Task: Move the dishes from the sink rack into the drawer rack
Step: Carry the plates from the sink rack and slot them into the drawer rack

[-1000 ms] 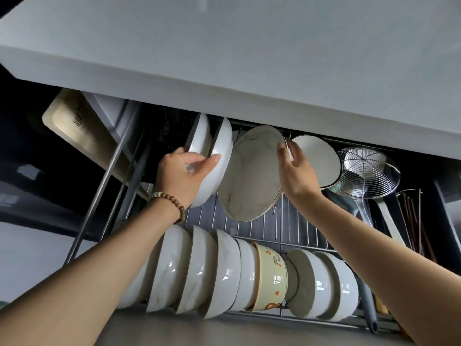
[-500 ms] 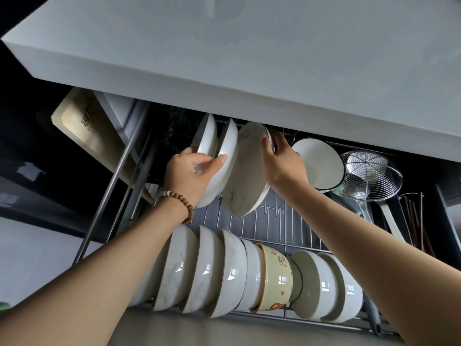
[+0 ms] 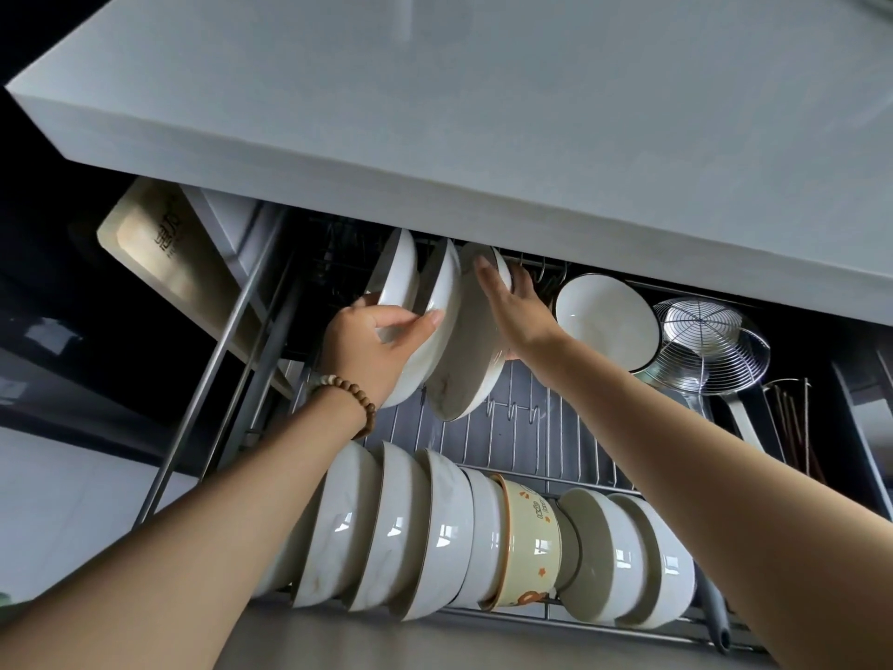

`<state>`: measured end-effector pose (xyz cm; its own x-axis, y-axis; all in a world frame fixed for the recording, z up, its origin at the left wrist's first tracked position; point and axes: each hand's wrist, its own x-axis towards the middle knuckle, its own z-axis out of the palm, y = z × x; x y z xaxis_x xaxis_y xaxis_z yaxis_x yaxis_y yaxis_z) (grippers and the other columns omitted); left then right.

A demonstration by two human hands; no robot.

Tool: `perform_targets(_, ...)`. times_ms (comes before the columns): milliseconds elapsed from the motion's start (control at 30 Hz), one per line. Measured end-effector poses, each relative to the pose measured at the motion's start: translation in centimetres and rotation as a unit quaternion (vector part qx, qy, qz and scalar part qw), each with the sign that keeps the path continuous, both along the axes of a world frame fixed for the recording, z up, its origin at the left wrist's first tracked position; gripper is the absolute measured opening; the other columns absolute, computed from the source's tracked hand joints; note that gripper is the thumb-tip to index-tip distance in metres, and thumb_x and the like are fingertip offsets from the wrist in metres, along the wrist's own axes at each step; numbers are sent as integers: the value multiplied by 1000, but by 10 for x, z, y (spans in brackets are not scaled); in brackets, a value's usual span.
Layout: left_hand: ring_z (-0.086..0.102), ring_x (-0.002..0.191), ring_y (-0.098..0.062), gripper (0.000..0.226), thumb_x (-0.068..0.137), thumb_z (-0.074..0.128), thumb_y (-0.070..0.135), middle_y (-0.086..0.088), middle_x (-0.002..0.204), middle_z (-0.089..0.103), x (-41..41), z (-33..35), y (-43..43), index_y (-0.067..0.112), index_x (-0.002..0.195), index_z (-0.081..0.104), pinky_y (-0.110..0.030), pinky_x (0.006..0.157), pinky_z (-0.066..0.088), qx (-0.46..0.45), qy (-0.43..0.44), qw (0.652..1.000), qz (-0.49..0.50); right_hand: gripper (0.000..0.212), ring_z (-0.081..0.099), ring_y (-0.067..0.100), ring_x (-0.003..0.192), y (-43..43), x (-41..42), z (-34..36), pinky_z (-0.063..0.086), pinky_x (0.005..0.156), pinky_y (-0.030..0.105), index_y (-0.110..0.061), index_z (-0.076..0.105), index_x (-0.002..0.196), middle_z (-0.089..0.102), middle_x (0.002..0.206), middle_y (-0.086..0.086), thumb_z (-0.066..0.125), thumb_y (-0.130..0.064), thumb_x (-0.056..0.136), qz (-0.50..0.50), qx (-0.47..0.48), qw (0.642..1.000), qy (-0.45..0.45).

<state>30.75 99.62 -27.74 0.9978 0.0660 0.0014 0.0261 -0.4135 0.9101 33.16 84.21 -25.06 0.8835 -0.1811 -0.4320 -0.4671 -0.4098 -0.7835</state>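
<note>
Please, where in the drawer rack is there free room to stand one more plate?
The bare wire slots between the white marbled plate in the right hand and the black-rimmed white bowl are free. The front row of ceramic bowls is packed, and the left hand grips two white plates close at the left.

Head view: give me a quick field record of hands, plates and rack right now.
left hand: grips first two plates, standing in rack
right hand: holds third plate by top rim, leaning left
drawer rack: pulled out under counter
front row: bowls on edge
right side: black-rimmed bowl, wire skimmer
</note>
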Motion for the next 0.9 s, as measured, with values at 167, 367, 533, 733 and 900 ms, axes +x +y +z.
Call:
perform_targets(167, 62, 90, -16, 26, 78, 69, 43, 11, 71, 69, 3, -3, -5, 19, 71, 74, 6, 93, 15, 24, -4, 1000, -15, 95, 41, 18, 135, -9, -18, -18, 31, 114, 44, -34, 14, 151, 39, 150, -4, 49, -76, 73, 15, 100, 995, -13)
perform_targets(367, 57, 86, -8, 22, 76, 71, 43, 24, 66, 61, 1, -1, -11, 23, 67, 72, -21, 109, 24, 46, -16, 999, -17, 103, 41, 12, 135, -15, -31, -37, 27, 116, 45, -38, 20, 149, 41, 148, -10, 53, -84, 63, 12, 191, 981, -1)
perform_targets(533, 56, 94, -7, 17, 73, 71, 48, 28, 70, 60, 1, 0, -10, 38, 62, 62, -13, 98, 33, 47, -20, 998, -25, 49, 65, 12, 104, -16, -34, -34, 45, 96, 29, -21, 57, 117, 69, 113, 1, 46, -59, 88, 12, 214, 977, 2)
perform_targets(733, 63, 96, -12, 14, 78, 71, 36, 24, 76, 62, 3, -3, -7, 23, 80, 74, -34, 109, 34, 27, -6, 998, -61, 95, 56, 20, 119, 2, -34, -33, 40, 107, 45, -17, 47, 131, 59, 129, 6, 55, -83, 64, 7, 172, 985, -14)
perform_targets(900, 64, 95, -14, 21, 81, 65, 40, 11, 84, 70, 3, -5, -7, 21, 85, 75, 12, 83, 12, 41, 11, 996, -84, 97, 59, 24, 112, 9, -34, -36, 46, 101, 47, -14, 52, 119, 61, 118, 11, 54, -87, 56, 20, 150, 988, -41)
